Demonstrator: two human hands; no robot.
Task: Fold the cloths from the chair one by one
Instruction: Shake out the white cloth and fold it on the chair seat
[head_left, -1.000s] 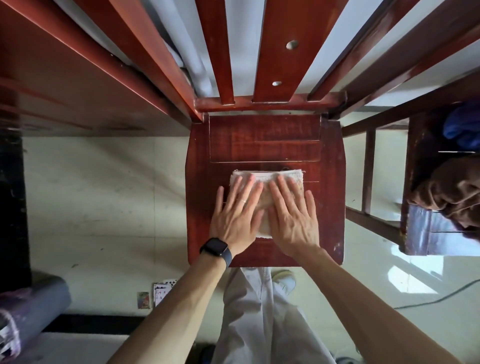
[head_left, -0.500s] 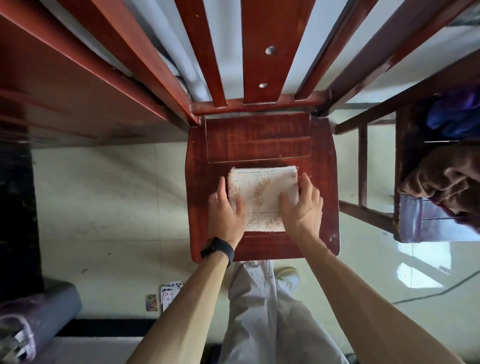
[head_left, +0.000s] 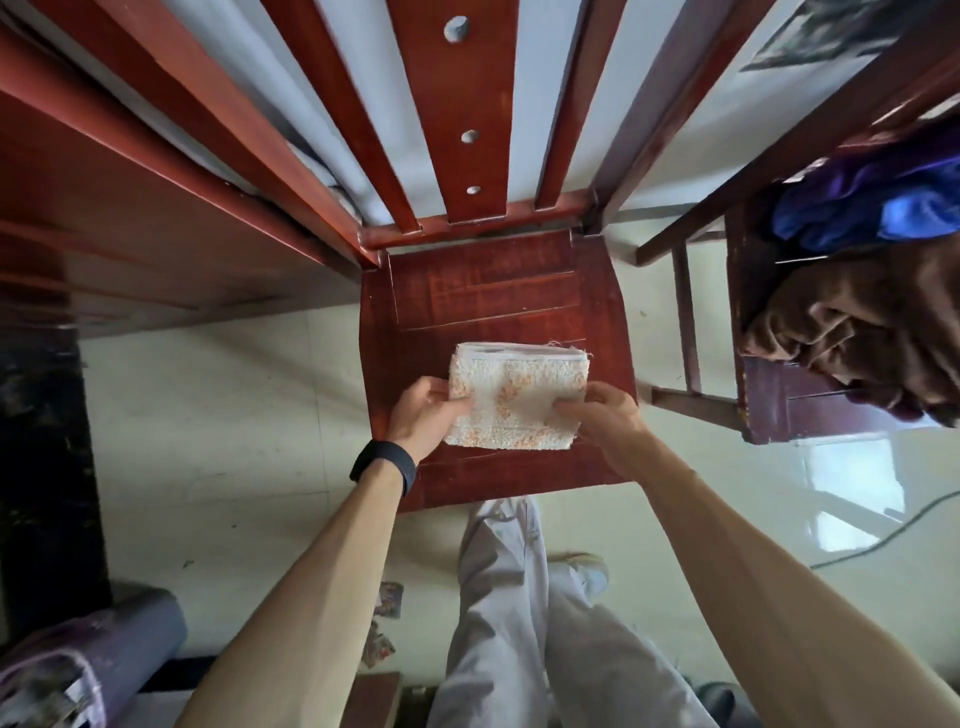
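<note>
Head view: the folded cream terry cloth with orange flecks (head_left: 514, 395) is held squared over the red-brown wooden chair seat (head_left: 493, 280), probably finished and ready to set aside. The left hand (head_left: 423, 415) and right hand (head_left: 605, 423) pinch its side edges, fingers (head_left: 576, 410) curled. A crumpled brown cloth (head_left: 857, 322) waits on the neighbouring chair (head_left: 779, 410).

My cloth (head_left: 519, 395) is creamy white terry with a faded orange leafy print. The chair (head_left: 493, 291) is glossy red-brown wood. Right of the chair there's a brown cloth (head_left: 857, 332) and a bright blue cloth (head_left: 883, 208). My watch band (head_left: 384, 465) is black, trousers (head_left: 498, 597) pale grey.
</note>
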